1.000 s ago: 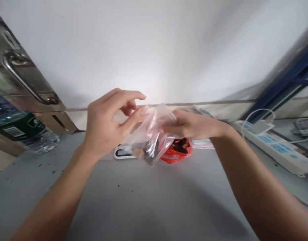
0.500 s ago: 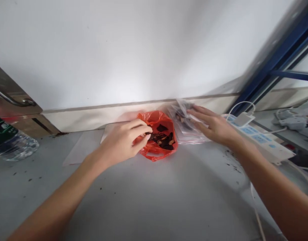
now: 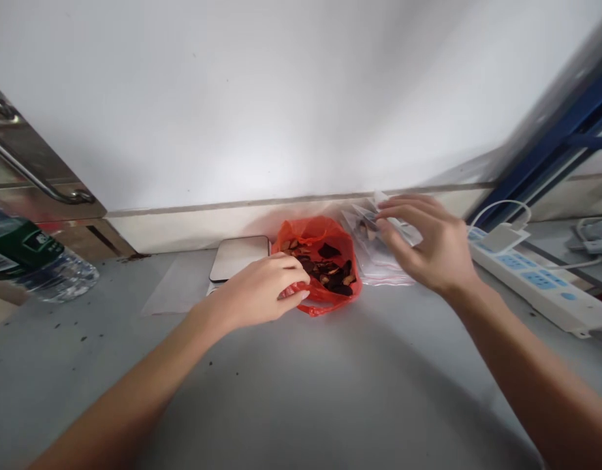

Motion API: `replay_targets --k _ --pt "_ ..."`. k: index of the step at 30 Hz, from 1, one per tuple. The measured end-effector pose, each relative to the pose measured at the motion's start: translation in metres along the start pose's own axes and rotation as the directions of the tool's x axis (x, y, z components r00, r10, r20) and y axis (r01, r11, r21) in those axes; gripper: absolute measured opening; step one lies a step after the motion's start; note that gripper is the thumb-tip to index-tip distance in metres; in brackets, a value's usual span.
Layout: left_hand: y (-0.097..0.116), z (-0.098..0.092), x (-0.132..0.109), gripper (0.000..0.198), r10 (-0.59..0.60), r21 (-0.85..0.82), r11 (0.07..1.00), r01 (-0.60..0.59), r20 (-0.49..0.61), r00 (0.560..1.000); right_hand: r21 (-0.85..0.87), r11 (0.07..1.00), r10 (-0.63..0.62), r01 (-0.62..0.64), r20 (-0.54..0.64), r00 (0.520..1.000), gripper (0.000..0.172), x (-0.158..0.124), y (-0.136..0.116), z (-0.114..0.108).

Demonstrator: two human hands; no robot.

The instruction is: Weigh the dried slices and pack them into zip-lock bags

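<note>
A red plastic bag [image 3: 350, 303] stands wide open by the wall, with dark dried slices [image 3: 337, 271] inside. At its near left rim is my left hand [image 3: 266, 287], fingers curled and thumb below, with red plastic showing between them. Right of the red bag lie clear zip bags [image 3: 379, 271] in a stack, some dark pieces visible in the upper one. My right hand [image 3: 428, 241] has its fingers bent and the thumb close to the index finger at the upper zip bag's edge. Its palm is off the stack.
A small white scale [image 3: 239, 254] sits left of the red bag, beside a flat clear bag [image 3: 171, 287]. A water bottle [image 3: 41, 261] leans at far left near a metal door handle [image 3: 46, 183]. A power strip [image 3: 540, 277] with a plugged-in charger lies right.
My left hand has gone from holding a dark slice over the red bag to its near rim; no slice shows in it. My right hand's fingers, stretched over the zip bags before, are now bent.
</note>
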State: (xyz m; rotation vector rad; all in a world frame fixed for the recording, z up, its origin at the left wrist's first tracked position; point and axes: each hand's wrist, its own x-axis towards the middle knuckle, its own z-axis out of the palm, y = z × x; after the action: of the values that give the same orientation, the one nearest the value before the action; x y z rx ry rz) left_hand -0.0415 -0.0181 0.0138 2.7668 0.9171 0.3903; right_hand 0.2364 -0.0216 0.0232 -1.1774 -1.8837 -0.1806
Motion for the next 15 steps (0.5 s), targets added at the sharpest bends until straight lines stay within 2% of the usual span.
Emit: replay_targets --k 2,4,6,9,12,15 --pt "-0.003 -0.008 -0.001 0.023 -0.010 -0.018 1.000 0.010 -0.001 1.000 0.092 0.993 -0.084 0.070 0.164 0.983 0.022 0.010 -0.019 0.009" --pt "-0.008 -0.022 -0.005 0.023 -0.061 -0.028 0.998 0.059 -0.049 0.997 0.192 0.976 -0.166 0.100 0.364 0.916 0.023 0.024 -0.036 0.016" --pt "-0.015 -0.040 -0.013 0.025 -0.155 -0.030 0.988 0.153 -0.079 0.985 0.260 0.961 -0.217 0.093 0.503 0.837 0.025 0.039 -0.052 0.023" --pt "-0.029 -0.067 -0.030 0.027 -0.328 0.008 0.945 0.328 0.021 0.944 0.304 0.953 -0.207 0.012 0.617 0.759 0.026 0.061 -0.073 0.032" --pt "-0.051 -0.084 -0.050 0.023 -0.491 0.033 0.869 0.493 0.169 0.854 0.340 0.939 -0.206 -0.048 0.670 0.714 0.025 0.075 -0.091 0.042" --pt "-0.077 -0.087 -0.066 0.021 -0.618 0.060 0.770 0.636 0.320 0.718 0.375 0.923 -0.222 -0.089 0.706 0.672 0.023 0.080 -0.105 0.056"
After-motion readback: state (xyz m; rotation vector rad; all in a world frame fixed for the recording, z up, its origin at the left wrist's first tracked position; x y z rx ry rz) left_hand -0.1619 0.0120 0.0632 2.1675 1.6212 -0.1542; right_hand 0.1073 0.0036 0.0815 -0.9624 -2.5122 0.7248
